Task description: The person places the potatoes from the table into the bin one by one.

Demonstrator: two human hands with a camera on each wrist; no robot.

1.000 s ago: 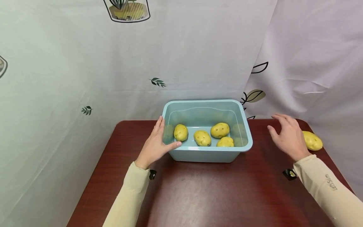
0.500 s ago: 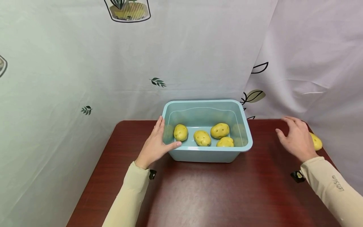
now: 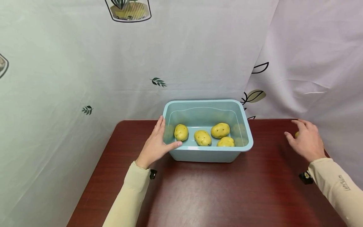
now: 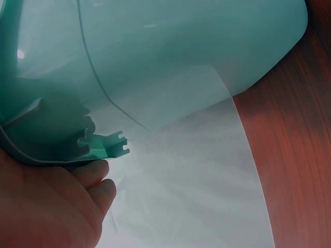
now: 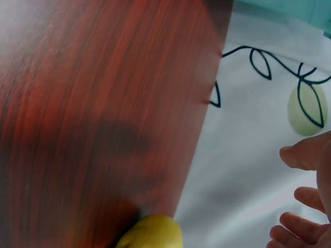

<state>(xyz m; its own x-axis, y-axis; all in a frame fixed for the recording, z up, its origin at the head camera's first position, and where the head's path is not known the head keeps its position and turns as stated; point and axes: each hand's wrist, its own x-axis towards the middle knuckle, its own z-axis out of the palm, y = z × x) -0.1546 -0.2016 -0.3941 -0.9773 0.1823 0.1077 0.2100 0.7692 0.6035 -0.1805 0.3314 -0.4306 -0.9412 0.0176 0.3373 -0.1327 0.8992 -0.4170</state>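
My left hand (image 3: 154, 143) rests on the near left corner of a light blue plastic bin (image 3: 208, 156). Its straight fingers lie along the left side and the thumb lies over the front rim. In the left wrist view, fingertips (image 4: 103, 192) touch beneath the bin's rim. At the table's right end, my right hand (image 3: 306, 140) hovers with thumb and fingers spread, holding nothing. A yellow potato (image 5: 152, 233) lies below it, mostly hidden by the hand in the head view. Several yellow potatoes (image 3: 202, 138) lie inside the bin.
The bin stands at the back of a dark red wooden table (image 3: 215, 192). A pale printed cloth (image 3: 198, 53) hangs behind and at both sides. The table's right edge runs close by the right hand.
My right hand has moved right, over the loose potato, which is now mostly covered in the head view. The left hand and the bin have stayed in place.
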